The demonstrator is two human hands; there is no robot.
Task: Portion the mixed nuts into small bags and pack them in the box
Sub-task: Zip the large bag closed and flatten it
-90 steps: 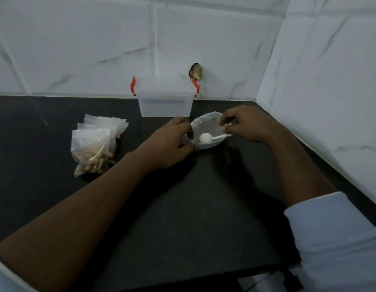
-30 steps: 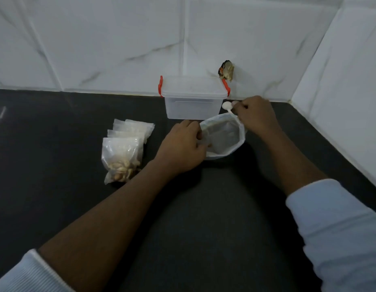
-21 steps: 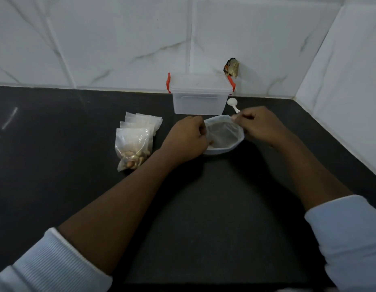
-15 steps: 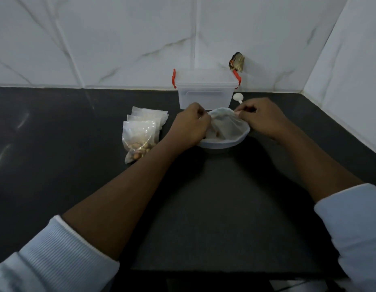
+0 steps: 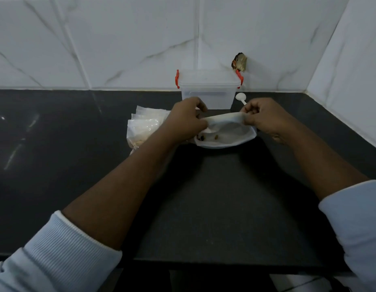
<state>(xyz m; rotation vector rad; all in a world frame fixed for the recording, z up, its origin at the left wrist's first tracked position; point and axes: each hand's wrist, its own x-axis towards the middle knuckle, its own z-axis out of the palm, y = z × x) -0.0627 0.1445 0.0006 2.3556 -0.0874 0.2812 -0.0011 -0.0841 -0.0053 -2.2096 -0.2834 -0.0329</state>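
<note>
A large clear bag [image 5: 227, 133] with a few nuts left at its bottom lies on the black counter. My left hand [image 5: 186, 121] pinches the left end of its mouth and my right hand [image 5: 261, 119] pinches the right end, so the top edge is pulled flat between them. Behind the hands stands a clear plastic box [image 5: 208, 91] with red clips, lid on. A white plastic spoon [image 5: 240, 98] lies on the counter to the right of the box. To the left lies a pile of small filled bags [image 5: 141, 128] of nuts, partly hidden by my left forearm.
The black counter [image 5: 214, 197] runs to a front edge near the bottom of the view. White marble tiles form the back wall and the right wall, meeting in a corner at the right. A small dark object [image 5: 239, 62] sticks to the back wall above the box.
My right hand has put the spoon down beside the box and taken the right end of the bag's mouth. Both hands have drawn the open mouth flat and nearly shut.
</note>
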